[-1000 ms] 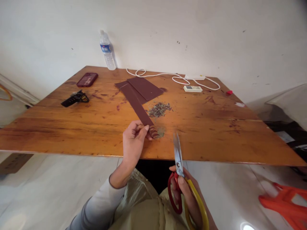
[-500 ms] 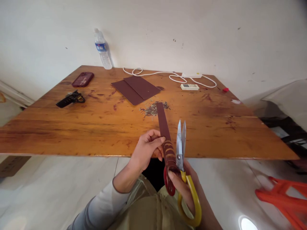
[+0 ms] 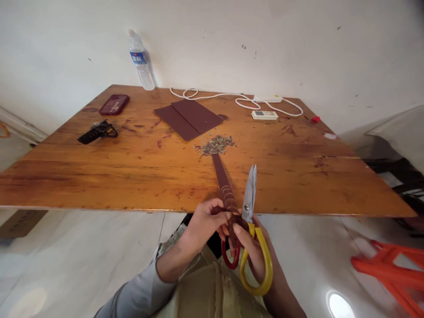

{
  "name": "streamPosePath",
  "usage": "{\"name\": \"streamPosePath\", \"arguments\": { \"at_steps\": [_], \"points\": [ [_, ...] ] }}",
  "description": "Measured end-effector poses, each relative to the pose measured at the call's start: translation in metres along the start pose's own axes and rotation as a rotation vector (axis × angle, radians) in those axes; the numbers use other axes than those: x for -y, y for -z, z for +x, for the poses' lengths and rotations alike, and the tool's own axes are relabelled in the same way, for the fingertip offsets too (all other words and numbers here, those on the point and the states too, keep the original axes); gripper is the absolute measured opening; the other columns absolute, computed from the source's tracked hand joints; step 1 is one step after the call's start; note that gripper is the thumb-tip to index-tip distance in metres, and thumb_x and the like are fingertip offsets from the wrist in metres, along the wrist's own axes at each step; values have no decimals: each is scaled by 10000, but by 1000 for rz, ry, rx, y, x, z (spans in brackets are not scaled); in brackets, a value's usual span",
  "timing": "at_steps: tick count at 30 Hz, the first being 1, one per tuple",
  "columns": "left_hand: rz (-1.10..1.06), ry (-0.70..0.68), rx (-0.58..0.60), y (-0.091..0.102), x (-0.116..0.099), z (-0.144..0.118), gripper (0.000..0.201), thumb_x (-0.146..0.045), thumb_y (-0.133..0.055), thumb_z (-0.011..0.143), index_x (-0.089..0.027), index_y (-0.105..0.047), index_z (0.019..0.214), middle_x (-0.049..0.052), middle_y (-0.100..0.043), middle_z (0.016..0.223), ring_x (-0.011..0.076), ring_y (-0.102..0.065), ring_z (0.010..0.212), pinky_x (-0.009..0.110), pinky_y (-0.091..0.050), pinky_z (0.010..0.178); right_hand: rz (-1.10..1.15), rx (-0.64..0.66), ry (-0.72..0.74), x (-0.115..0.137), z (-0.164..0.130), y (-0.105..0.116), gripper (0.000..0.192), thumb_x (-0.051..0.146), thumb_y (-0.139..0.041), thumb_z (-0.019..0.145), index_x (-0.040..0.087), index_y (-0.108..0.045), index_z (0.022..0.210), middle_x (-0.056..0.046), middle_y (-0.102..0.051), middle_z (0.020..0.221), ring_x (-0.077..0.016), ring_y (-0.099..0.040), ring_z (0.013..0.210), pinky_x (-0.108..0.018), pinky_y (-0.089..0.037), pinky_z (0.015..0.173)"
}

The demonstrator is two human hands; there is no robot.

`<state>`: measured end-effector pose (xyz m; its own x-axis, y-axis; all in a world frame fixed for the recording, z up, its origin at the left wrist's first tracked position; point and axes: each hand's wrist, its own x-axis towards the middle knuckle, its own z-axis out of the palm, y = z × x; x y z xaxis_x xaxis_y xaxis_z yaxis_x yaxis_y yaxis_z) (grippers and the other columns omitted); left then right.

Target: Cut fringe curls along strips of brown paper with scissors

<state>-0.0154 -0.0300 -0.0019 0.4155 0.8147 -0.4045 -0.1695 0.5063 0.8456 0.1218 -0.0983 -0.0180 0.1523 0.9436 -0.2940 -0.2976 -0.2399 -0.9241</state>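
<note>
At the near table edge: your two hands meet just in front of the table (image 3: 99, 176), over your lap.
Left hand: your left hand (image 3: 205, 223) has its fingers closed in a pinch on the near end of the strip (image 3: 223, 183).
Right hand: your right hand (image 3: 256, 254) is curled through the loops of the scissors (image 3: 248, 221), gripping them, with the thumb up by the pivot.
Strip: it runs away from you, tilted up over the table edge, its far tip ending near the clippings (image 3: 215, 145). Pale curved marks cross it just above your fingers.
Scissors: one red loop, one yellow. The blades point away from you, close alongside the strip on its right and nearly shut; you cannot tell whether they touch it.
Change: a second ago the strip lay on the table with its tip reaching the sheets (image 3: 188, 118), and the scissors stood well apart to the right. Half a second ago you had lifted it clear and swung it beside the blades. Now you have drawn both nearer your body, and the two hands touch.
Meaning: by my reading, the pick-up is over and strip and blades are lined up at the marked end.
Sheets: two dark ones, overlapping, lie flat toward the far side.
Elsewhere: bottle (image 3: 139, 62) at the wall, phone (image 3: 114, 104) and a black tool (image 3: 96, 131) to the left, white cable (image 3: 232, 97) and a small white device (image 3: 264, 115) at the back.
</note>
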Motion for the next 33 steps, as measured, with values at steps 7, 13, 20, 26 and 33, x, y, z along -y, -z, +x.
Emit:
{"name": "streamPosePath", "arguments": {
  "at_steps": [7,13,20,26,33],
  "points": [
    [-86,-80,-100,-6,-5,4,429,-495,-945,687,-207,-633,744,-17,-673,537,114,-600,439,215,-510,482,-11,-65,-24,-5,-4,4,519,480,-932,803,241,-595,1118,61,-686,575,-164,-583,447,-260,-511,435],
    [-132,-27,31,-12,1,-3,411,-484,-958,689,-197,-666,727,2,-700,578,130,-640,455,233,-518,505,64,-116,54,0,-1,-3,488,473,-956,770,274,-625,1067,48,-702,626,-183,-599,443,-297,-543,430],
    [-314,-112,-130,-8,-23,9,420,-325,-1015,550,-193,-632,662,-14,-701,603,107,-646,515,215,-558,550,162,69,121,-14,-6,5,544,747,-832,889,263,-697,1096,63,-598,646,-115,-470,432,-219,-450,393],
    [-350,-260,-194,-5,-35,21,373,-302,-968,634,-195,-610,636,-10,-674,607,114,-661,580,220,-574,592,76,154,45,-38,-18,22,713,882,-789,822,258,-801,1166,-32,-698,789,-161,-586,599,-234,-462,494],
    [-450,-325,-199,-7,-33,47,400,-294,-955,655,-203,-568,606,-32,-650,594,108,-654,562,225,-558,612,-88,139,89,-66,-17,31,615,805,-748,921,264,-773,1213,53,-532,703,-117,-353,535,-244,-304,498]
  ]
}}
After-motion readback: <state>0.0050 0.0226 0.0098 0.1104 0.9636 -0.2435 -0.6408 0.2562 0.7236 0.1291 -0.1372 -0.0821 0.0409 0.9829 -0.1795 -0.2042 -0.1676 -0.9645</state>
